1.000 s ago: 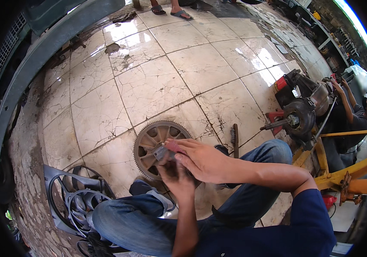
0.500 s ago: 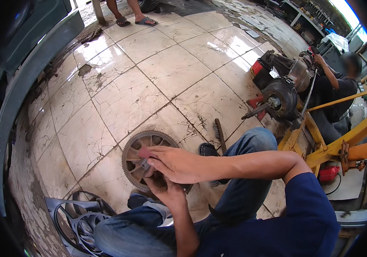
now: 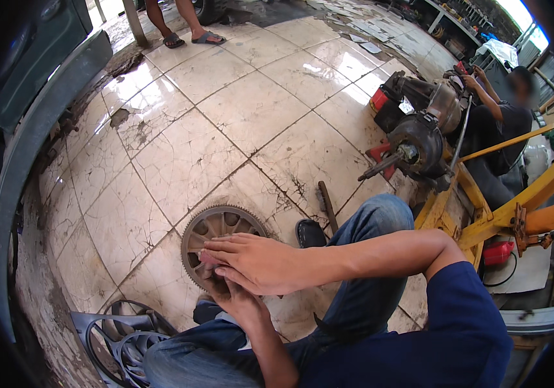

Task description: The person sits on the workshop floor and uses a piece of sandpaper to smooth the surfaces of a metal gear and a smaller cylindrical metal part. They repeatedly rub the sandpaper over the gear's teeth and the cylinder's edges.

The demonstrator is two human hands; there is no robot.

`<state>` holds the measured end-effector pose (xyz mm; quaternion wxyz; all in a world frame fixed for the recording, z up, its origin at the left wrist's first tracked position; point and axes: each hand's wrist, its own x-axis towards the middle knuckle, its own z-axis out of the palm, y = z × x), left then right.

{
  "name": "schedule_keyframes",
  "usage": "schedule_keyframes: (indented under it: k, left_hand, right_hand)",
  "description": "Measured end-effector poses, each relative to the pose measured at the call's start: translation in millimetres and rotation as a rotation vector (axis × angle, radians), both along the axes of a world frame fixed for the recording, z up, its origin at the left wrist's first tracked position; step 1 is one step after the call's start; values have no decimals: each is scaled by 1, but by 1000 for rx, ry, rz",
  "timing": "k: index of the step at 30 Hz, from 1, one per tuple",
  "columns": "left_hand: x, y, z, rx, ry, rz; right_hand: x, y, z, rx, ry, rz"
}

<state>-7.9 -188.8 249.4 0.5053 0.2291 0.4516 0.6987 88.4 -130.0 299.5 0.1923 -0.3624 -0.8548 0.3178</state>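
Note:
My right hand (image 3: pixel 265 262) reaches across from the right, its fingers pressing a small reddish piece (image 3: pixel 208 258) that looks like sandpaper. Beneath it, my left hand (image 3: pixel 241 302) is cupped upward, fingers curled round a small grey metal part that my right hand now mostly covers. Both hands are close together above a toothed flywheel (image 3: pixel 220 218), which lies flat on the tiled floor between my legs. Its far rim and spokes show; the near side is hidden by my hands.
A wire brush (image 3: pixel 327 204) lies beyond my right shoe (image 3: pixel 310 233). At lower left is a fan in its shroud (image 3: pixel 131 343). To the right, a person (image 3: pixel 506 123) sits behind a gearbox-like assembly (image 3: pixel 419 142) and a yellow steel frame (image 3: pixel 510 207). Someone's sandalled feet (image 3: pixel 207 37) stand far off.
My right hand has slid forward and flattened over the small metal part, covering most of it and the reddish piece. My left hand stays beneath. The view has shifted slightly.

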Motion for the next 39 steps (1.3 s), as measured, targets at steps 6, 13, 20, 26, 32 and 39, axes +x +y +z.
schedule_keyframes:
  k: [6,13,20,26,32,39]
  left_hand:
    - [1,-1,7,-14,-73,-41]
    - [-1,-7,6,-48,-275,-73]
    - [-1,-5,-2,-1,-211,-114]
    - [2,-4,-7,32,-135,-118]
    - [-2,-8,-13,18,-198,-65]
    - [-6,-7,-10,39,-8,-58]
  right_hand:
    - [5,4,10,-21,-38,37]
    - [3,-3,18,68,-90,52]
    - [5,4,11,55,-102,41]
    - [6,9,16,9,-93,58]
    - [3,1,17,-46,-95,69]
    - [6,3,17,-58,36,42]
